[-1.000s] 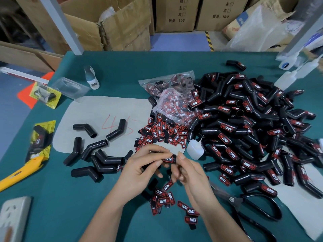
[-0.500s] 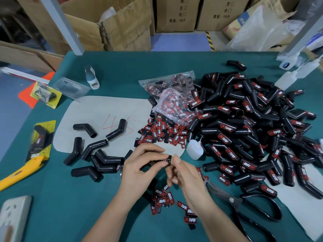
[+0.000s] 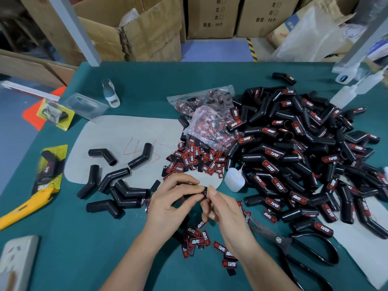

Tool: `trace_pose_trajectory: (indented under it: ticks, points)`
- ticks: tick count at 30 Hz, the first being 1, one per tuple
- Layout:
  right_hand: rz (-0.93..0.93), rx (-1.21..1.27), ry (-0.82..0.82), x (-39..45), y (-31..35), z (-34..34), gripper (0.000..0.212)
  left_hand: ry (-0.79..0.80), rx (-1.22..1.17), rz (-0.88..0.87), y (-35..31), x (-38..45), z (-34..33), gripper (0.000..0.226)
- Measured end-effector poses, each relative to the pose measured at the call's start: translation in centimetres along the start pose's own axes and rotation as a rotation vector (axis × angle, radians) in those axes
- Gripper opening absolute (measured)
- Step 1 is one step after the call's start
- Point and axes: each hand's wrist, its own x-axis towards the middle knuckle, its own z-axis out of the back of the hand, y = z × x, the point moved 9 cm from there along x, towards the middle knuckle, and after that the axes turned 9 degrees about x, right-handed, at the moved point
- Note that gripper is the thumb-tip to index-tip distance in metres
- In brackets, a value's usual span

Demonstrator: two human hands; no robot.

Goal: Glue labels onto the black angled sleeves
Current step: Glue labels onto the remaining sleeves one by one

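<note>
My left hand [image 3: 174, 203] grips a black angled sleeve [image 3: 203, 191], mostly hidden by the fingers. My right hand [image 3: 220, 204] pinches the sleeve's right end from the other side. Several unlabelled black sleeves [image 3: 123, 190] lie on the left. A big heap of labelled sleeves [image 3: 294, 160] fills the right. Loose red-and-black labels [image 3: 195, 158] are piled just beyond my hands, and more labels [image 3: 199, 240] lie under my wrists. A small white glue bottle [image 3: 234, 179] stands right of the hands.
Black scissors [image 3: 294, 246] lie at the lower right. A yellow utility knife [image 3: 23, 206] and packaging sit at the left edge, a power strip [image 3: 16, 261] at the lower left. Plastic bags of labels [image 3: 205, 114] lie mid-table; squeeze bottles [image 3: 346, 93] stand at far right.
Both hands have turned the sleeve slightly and drawn closer together; the label that showed between the fingers is now covered. Everything else on the table is unmoved.
</note>
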Motion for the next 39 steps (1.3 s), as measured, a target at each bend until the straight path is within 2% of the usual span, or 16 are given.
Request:
trace_pose_trajectory:
  ticks: [4, 9, 15, 17, 25, 30, 33, 36, 39]
  points:
    - [0.001, 0.010, 0.001, 0.1, -0.1, 0.1, 0.064, -0.010, 0.013, -0.017, -0.1, -0.1, 0.1, 0.013]
    - [0.016, 0.032, -0.005, 0.0, 0.3, -0.3, 0.057, -0.004, 0.024, -0.007, 0.0, 0.0, -0.1, 0.013]
    - [0.050, 0.047, -0.034, -0.4, 1.0, 0.2, 0.056, 0.015, -0.167, 0.173, 1.2, 0.0, 0.1, 0.016]
    - [0.065, 0.043, -0.065, -0.3, 1.3, 0.6, 0.057, 0.034, -0.207, 0.183, 1.2, -0.1, -0.2, 0.017]
    - [0.180, -0.012, -0.062, -0.2, 2.5, 0.6, 0.030, 0.131, -0.171, 0.096, 0.1, -0.2, -0.8, 0.032]
    - [0.189, 0.015, -0.131, -0.2, 2.2, 1.0, 0.052, 0.131, -0.171, 0.117, 0.1, -0.7, -1.5, 0.051]
    - [0.214, -0.006, -0.129, -0.4, 2.2, 1.1, 0.051, 0.103, -0.165, 0.116, 0.3, -0.8, -1.4, 0.052]
    - [0.202, -0.026, -0.147, -0.5, 2.3, 1.4, 0.072, 0.105, -0.161, 0.090, 0.5, -0.8, -1.3, 0.048]
    - [0.188, -0.037, -0.132, -0.4, 2.1, 1.2, 0.063, 0.097, -0.124, 0.073, 0.7, -1.0, -1.2, 0.049]
